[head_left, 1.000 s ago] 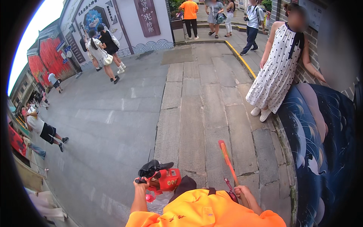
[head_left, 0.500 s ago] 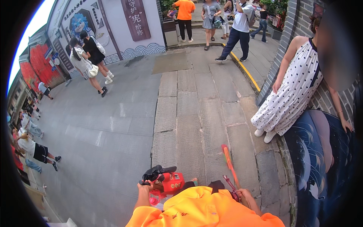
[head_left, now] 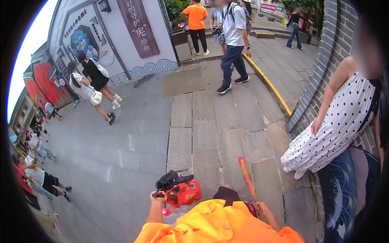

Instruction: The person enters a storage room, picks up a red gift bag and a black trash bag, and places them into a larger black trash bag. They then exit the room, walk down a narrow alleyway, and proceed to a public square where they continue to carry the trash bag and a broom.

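Wearer's torso: bright orange short-sleeved shirt [head_left: 219, 224], small dark embroidered marks on front fabric. Forearms bare below sleeves. Left hand [head_left: 159, 197] bare, ungloved. Right hand [head_left: 262, 209] bare, ungloved.

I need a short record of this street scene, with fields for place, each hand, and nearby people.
Place: paved stone street beside a brick wall
Left hand: grips a red container with a black bag
Right hand: holds a long orange tool, angled forward
Clothing: orange garment
Nearby: person in dotted white dress by the wall; walkers ahead
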The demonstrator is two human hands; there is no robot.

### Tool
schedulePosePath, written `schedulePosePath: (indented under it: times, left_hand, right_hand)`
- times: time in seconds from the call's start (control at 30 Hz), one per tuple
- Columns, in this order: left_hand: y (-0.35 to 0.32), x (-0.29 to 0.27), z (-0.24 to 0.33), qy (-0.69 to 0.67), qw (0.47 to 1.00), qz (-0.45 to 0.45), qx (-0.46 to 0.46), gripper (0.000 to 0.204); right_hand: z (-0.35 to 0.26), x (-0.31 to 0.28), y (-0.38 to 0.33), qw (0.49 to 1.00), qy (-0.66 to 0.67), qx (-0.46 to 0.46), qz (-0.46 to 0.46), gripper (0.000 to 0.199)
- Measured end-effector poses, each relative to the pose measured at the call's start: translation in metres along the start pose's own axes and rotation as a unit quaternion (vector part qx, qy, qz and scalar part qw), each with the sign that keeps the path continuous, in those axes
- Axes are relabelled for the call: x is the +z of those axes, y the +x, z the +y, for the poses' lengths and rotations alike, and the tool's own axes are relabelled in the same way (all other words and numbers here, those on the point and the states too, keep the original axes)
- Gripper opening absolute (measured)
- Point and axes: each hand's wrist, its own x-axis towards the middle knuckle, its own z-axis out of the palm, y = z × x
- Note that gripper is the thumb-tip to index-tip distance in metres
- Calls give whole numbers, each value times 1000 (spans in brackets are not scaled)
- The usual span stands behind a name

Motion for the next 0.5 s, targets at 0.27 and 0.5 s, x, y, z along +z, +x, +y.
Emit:
schedulePosePath:
  times: [0.27, 0.5]
  left_hand:
    - [33, 152, -45, -7, 1000, 28, 4, 15]
    - [71, 270, -105, -15, 997, 75, 12, 13]
  right_hand:
    - [-161, 32, 26, 990, -98, -81, 56, 16]
    - [-268, 33, 79, 994, -74, -28, 72, 18]
